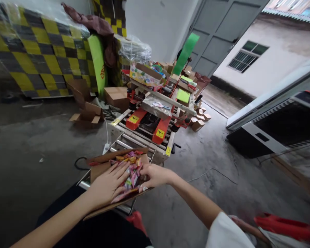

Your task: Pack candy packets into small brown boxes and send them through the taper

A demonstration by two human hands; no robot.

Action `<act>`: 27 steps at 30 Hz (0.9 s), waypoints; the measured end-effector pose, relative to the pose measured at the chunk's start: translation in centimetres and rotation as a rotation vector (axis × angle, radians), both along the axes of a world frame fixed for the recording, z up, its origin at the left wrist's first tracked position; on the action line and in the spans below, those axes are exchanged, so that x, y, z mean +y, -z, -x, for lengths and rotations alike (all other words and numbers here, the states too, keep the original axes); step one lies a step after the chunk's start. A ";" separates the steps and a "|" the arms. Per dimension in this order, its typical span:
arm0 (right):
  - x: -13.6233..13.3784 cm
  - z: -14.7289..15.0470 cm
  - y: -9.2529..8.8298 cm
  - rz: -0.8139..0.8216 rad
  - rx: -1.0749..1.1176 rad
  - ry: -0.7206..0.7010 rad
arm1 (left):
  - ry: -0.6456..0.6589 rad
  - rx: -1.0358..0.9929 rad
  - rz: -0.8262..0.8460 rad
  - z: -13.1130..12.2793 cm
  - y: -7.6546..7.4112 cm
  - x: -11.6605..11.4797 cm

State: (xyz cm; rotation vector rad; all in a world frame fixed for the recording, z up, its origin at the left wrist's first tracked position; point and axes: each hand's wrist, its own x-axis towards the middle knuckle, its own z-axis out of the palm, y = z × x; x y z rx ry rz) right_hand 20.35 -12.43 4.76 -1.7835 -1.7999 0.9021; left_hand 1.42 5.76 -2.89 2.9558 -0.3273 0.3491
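Note:
An open cardboard box (102, 169) of small, brightly wrapped packets (134, 172) stands in front of me at the near end of a roller conveyor. My left hand (110, 184) lies flat on the packets at the box's left side, its fingers stretched out. At the right side of the box, my right hand (155, 175) reaches in over the packets with bent fingers. Its thumb is apart from the index finger, and I see no packet gripped between them. The other fingertips of that hand are partly hidden.
Ahead, a carton-sealing machine (158, 136) with orange guides and green tape (186, 53) joins the rollers (130, 142). Empty cartons (89, 113) lie on the floor to the left, before stacked black-and-yellow wrapped goods (49, 55). A cable (217, 169) crosses the floor at right.

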 end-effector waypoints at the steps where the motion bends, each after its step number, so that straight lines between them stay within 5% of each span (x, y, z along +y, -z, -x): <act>1: 0.6 0.0 0.1 0.038 -0.008 -0.015 | -0.019 0.023 0.008 -0.2 0.3 -0.1; 4: 0.9 -0.3 0.1 0.136 0.067 -0.050 | -0.040 0.154 0.085 -0.6 -0.4 -0.1; 11: -0.3 -0.9 -0.1 0.168 0.133 0.052 | 0.038 0.528 0.374 -1.4 -4.7 2.2; 17: 1.1 -1.5 1.9 0.234 0.056 0.341 | -0.127 0.576 0.385 -2.7 -6.8 2.1; 22: -0.5 0.7 4.3 -0.129 -0.220 0.593 | -0.452 0.230 0.202 -1.1 -4.7 -2.8; 24: -1.2 1.8 5.0 -0.327 -0.297 0.640 | -0.408 0.020 0.122 -0.3 -3.3 -4.5; 27: -1.2 2.5 5.1 -0.428 -0.247 0.481 | -0.252 -0.135 0.035 0.4 -1.6 -5.9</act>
